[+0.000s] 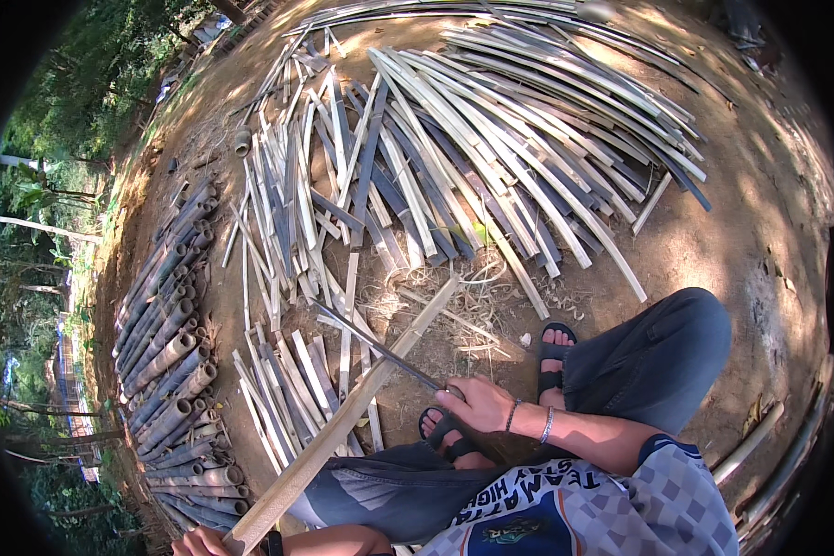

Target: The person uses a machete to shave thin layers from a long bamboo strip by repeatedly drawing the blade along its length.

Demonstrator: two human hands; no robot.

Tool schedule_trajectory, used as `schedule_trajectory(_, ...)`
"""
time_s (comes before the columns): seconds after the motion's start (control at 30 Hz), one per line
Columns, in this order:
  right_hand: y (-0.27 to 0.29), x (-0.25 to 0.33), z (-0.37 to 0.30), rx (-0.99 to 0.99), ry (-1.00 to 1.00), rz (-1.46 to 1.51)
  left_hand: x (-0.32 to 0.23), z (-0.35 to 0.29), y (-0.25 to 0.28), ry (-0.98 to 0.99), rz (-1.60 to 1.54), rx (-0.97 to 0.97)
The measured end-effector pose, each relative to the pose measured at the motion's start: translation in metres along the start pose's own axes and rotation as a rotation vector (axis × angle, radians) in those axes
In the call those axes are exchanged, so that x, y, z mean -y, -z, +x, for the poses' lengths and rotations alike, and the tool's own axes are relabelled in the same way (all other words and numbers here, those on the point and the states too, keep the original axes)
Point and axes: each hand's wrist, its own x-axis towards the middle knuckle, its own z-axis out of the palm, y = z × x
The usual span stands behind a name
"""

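Bamboo slat (361, 398): one long, pale, flat strip, tan on its upper face, running from the lower left corner up to the middle of the view, where its far end lies over shavings on the ground (713, 250).
Left hand (199, 542): at the bottom edge, fingers closed around the near end of the slat.
Right hand (482, 403): fingers wrapped on the handle of a knife, wrist wearing two thin bracelets.
Knife (371, 347): one long dark blade, slim, lying across the slat about midway, tip pointing up-left.
Feet: two, in dark sandals (551, 357), between the knees.
Split strips (454, 157): too many to count, fanned in one broad heap ahead, pale and grey-blue mixed.
Short strips (283, 394): roughly a dozen, just left of the slat.
Round bamboo poles (171, 361): stacked at far left, cut ends facing in, dozens.
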Motion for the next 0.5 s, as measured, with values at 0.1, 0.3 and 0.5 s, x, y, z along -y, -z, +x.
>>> schedule_trajectory(0.1,-0.004,-0.028,0.016,-0.125,-0.161,0.076,0.002,0.000,0.001,0.012,-0.002,-0.023)
schedule_trajectory(0.3,-0.004,0.000,0.006,-0.039,-0.061,0.039,-0.005,-0.001,0.016,0.050,-0.030,0.017)
schedule_trajectory(0.5,-0.014,-0.028,0.026,-0.126,-0.177,-0.002,-0.014,0.000,-0.001,0.071,-0.067,0.011)
